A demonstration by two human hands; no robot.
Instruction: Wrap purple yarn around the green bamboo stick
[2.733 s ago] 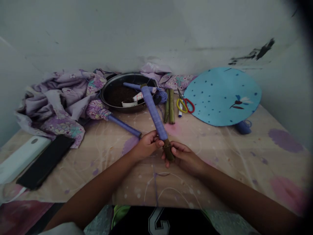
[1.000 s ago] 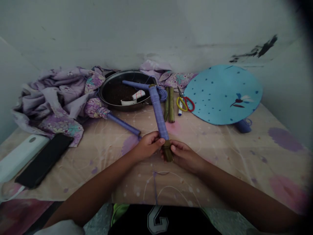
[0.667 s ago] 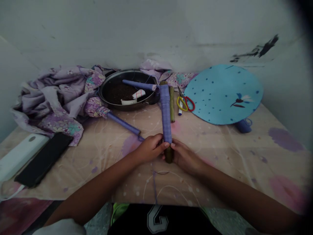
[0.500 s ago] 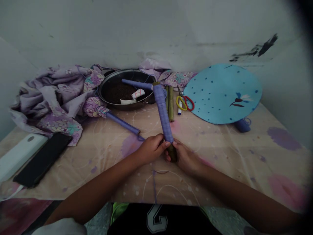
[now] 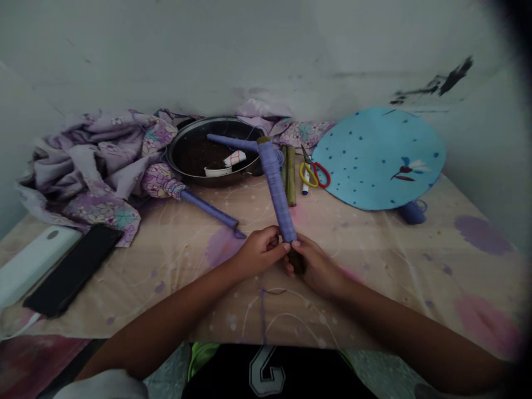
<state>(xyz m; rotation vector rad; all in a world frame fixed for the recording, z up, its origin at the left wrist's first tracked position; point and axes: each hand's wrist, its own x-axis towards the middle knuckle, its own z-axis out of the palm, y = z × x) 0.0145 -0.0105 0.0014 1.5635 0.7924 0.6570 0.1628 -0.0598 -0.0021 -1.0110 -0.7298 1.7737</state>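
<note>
A stick wrapped in purple thread (image 5: 277, 188) leans away from me, its bare greenish-brown ends showing at top and bottom. My left hand (image 5: 264, 250) is closed at its lower left side, thumb pressed near where the thread winding ends. From the right, my right hand (image 5: 316, 265) grips the lower end, with fingers curled behind it. A loose purple thread (image 5: 263, 316) hangs over the table's front edge below my hands. To the left lies a thinner thread-wrapped stick (image 5: 210, 208) with a floral cloth bundle (image 5: 160, 180) at its far end.
Behind stands a dark pan (image 5: 187, 176) holding brown material and another purple stick (image 5: 230, 142). Bare sticks (image 5: 291, 177), scissors (image 5: 315, 174) and a marker (image 5: 306, 187) lie right of it. A blue oval board (image 5: 374, 160), floral cloth (image 5: 91, 160), phone (image 5: 75, 271) and white device (image 5: 37, 263) surround.
The wrapped stick has shifted very slightly, its top end a little to the left. Both hands keep their hold, with a small change in finger position.
</note>
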